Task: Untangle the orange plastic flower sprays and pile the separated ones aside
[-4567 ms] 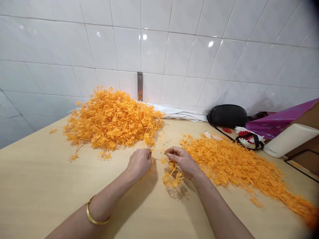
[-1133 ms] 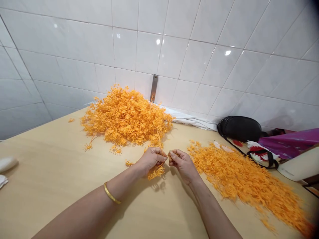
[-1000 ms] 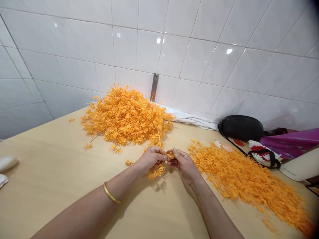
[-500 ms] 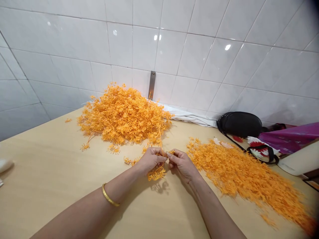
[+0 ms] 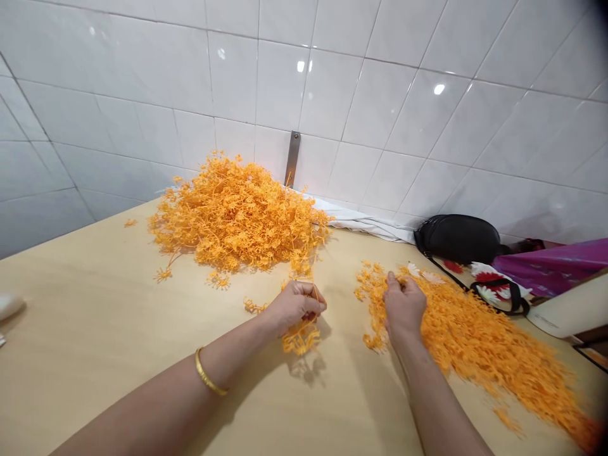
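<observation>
My left hand point(image 5: 300, 305) is closed in a pinch around the thin stem of an orange plastic flower piece point(image 5: 302, 342), whose spidery head hangs below the fingers over the table. A thin orange strand rises from these fingers toward the large heap of orange pieces point(image 5: 237, 218) behind. Over the left end of the second orange pile point(image 5: 475, 329), my right hand point(image 5: 405, 304) has its fingers pressed together, and what they hold is hidden from me. An orange sprig point(image 5: 375, 341) lies just left of the right wrist.
Against the tiled wall are a white cloth point(image 5: 361, 221) and a metal bracket point(image 5: 292, 158). At the right sit a black bag point(image 5: 458, 237), red and white flowers point(image 5: 489, 278), a purple cloth point(image 5: 555, 266) and a cream bottle point(image 5: 565, 310). A white object point(image 5: 9, 306) lies far left.
My right hand has parted from the left and moved right, to the second orange pile. The left hand keeps its pinch on the flower piece in nearly the same place.
</observation>
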Available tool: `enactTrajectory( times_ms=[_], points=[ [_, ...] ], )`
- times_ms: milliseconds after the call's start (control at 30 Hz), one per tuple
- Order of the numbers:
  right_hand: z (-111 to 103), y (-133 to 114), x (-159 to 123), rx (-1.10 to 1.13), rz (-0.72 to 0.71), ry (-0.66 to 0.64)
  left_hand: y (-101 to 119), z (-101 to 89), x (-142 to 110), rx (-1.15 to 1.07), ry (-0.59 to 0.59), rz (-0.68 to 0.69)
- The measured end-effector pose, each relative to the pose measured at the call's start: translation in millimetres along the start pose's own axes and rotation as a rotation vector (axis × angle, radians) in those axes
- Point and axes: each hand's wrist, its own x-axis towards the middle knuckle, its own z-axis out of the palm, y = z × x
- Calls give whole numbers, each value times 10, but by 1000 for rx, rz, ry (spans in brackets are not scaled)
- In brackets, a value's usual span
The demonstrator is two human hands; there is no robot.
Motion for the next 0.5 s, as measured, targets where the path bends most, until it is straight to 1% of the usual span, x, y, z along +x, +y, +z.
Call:
enactTrajectory(
  times_ms=[67, 100, 167, 267, 333, 367, 400, 433, 467, 500],
  points=[
    [-116, 23, 63, -90, -1, 145, -17, -37, 23, -27, 67, 15],
    [-156, 15, 72, -145, -14, 184, -22, -54, 36, -41, 90, 17],
    [-208, -17, 66, -296, -52, 189, -26, -83, 55, -61, 110, 15],
    [-241, -57, 39, -558, -38, 178, -29, -105, 59, -85, 135, 4],
    [-240, -77, 22, -661, -39, 178, -36, -114, 58, -111, 146, 1],
    [-230, -91, 10, -666, -58, 166, -41, -117, 59, -130, 148, -3],
    [-212, -111, -8, -627, -86, 132, -46, -118, 62, -153, 146, -8],
    [-183, -136, -34, -543, -109, 65, -50, -117, 66, -179, 140, -14],
    [-143, -166, -72, -419, -118, -38, -52, -114, 68, -207, 136, -21],
    [-92, -200, -122, -270, -111, -173, -50, -107, 69, -234, 130, -29]
  ],
)
